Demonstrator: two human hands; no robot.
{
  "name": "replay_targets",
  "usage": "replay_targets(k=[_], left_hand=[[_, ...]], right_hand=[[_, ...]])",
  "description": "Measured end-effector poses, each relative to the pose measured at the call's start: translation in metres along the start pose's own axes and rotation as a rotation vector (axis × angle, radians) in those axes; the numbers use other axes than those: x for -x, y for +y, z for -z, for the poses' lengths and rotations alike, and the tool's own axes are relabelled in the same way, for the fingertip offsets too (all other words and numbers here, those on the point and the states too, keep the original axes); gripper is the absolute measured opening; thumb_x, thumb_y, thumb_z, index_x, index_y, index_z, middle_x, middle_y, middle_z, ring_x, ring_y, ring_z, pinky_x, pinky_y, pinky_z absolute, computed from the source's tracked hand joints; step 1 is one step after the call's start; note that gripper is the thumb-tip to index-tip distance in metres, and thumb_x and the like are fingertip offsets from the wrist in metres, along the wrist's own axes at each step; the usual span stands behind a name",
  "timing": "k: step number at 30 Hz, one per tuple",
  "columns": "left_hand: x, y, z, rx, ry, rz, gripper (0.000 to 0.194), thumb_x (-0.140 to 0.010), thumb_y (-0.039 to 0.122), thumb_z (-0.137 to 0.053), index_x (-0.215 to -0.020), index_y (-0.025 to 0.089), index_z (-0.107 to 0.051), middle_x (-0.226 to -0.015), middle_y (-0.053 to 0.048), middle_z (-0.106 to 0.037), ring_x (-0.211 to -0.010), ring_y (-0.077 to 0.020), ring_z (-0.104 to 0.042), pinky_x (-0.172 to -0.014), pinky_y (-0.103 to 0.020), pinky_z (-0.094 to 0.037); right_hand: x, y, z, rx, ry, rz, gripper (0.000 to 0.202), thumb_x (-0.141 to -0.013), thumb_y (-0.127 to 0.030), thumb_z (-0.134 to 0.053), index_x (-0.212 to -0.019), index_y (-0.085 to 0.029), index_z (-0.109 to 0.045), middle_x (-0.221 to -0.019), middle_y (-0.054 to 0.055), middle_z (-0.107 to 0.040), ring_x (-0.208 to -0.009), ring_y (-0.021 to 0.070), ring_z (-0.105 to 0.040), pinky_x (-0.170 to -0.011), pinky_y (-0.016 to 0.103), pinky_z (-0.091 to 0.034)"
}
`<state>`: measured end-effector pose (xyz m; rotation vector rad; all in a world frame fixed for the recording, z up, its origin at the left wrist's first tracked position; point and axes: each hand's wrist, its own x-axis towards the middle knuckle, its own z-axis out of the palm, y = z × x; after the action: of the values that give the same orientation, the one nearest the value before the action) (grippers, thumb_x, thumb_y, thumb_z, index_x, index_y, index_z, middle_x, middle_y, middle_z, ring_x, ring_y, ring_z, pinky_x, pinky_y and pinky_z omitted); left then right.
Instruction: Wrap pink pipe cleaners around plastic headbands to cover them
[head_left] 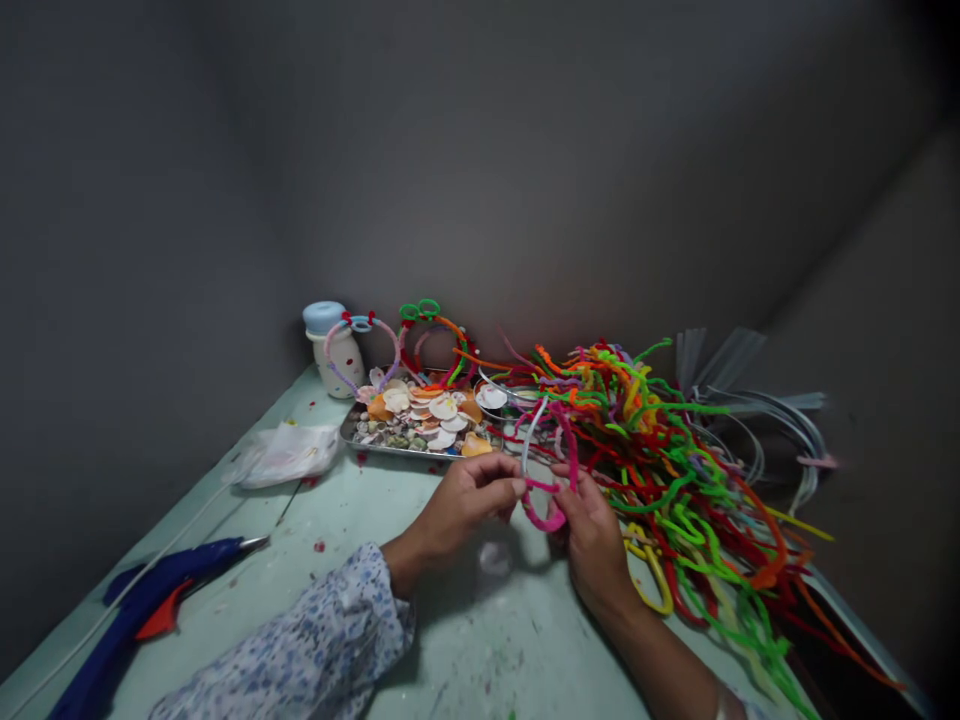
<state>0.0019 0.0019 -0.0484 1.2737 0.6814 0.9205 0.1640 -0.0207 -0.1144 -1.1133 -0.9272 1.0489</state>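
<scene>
- Left hand (469,500) is pinching, and right hand (592,535) is gripping, a hoop wrapped in fuzzy pink pipe cleaner (551,480) above the pale green table (480,640).
- Right fingertips are hiding behind the hoop; a blur is obscuring the grey plastic bands (757,420).
- Tangled multicoloured pipe cleaners (675,470) are crowding the right edge; bare room is lying toward the blue glue gun (150,600).

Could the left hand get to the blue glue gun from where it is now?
Probably yes: the glue gun lies uncovered on the table at the left, nothing between. But the left hand is pinching the pink pipe cleaner.
</scene>
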Motion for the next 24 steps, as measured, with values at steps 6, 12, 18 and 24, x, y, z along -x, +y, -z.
replay_targets(k=[6, 12, 18, 24], left_hand=[[-0.0041, -0.0083, 0.0051, 0.019, 0.058, 0.011, 0.017, -0.078, 0.031, -0.065, -0.081, 0.014, -0.062, -0.06, 0.003, -0.053, -0.055, -0.008, -0.044, -0.056, -0.022, -0.03], [-0.0026, -0.0099, 0.0052, 0.021, 0.036, -0.026, 0.018, -0.078, 0.031, -0.068, -0.081, 0.014, -0.063, -0.064, 0.003, -0.055, -0.057, -0.0076, -0.047, -0.057, -0.021, -0.034], [-0.0029, -0.0096, 0.006, -0.027, 0.054, -0.02, 0.016, -0.078, 0.029, -0.065, -0.079, 0.014, -0.062, -0.061, 0.003, -0.054, -0.057, -0.0082, -0.047, -0.058, -0.021, -0.034], [-0.0048, -0.0072, 0.0039, -0.047, 0.152, -0.005, 0.017, -0.071, 0.029, -0.066, -0.073, 0.015, -0.056, -0.059, 0.005, -0.049, -0.055, -0.0082, -0.043, -0.055, -0.021, -0.033]], right_hand=[[0.0012, -0.0006, 0.0006, 0.11, 0.088, 0.01, 0.035, -0.084, -0.047, -0.058, -0.107, -0.022, -0.055, -0.058, -0.007, -0.046, -0.042, 0.0087, -0.036, -0.037, 0.019, -0.029], [-0.0008, 0.003, -0.0004, 0.082, 0.097, 0.008, 0.033, -0.084, -0.047, -0.058, -0.107, -0.023, -0.054, -0.053, -0.01, -0.038, -0.039, 0.0076, -0.03, -0.036, 0.018, -0.026], [-0.0031, 0.0041, 0.0013, 0.137, 0.12, 0.075, 0.032, -0.083, -0.044, -0.059, -0.106, -0.022, -0.055, -0.062, -0.006, -0.05, -0.047, 0.0098, -0.041, -0.042, 0.02, -0.035], [-0.0009, 0.0038, 0.0028, 0.184, 0.137, 0.097, 0.033, -0.085, -0.045, -0.055, -0.109, -0.022, -0.053, -0.062, -0.007, -0.046, -0.045, 0.0104, -0.037, -0.039, 0.021, -0.03]])
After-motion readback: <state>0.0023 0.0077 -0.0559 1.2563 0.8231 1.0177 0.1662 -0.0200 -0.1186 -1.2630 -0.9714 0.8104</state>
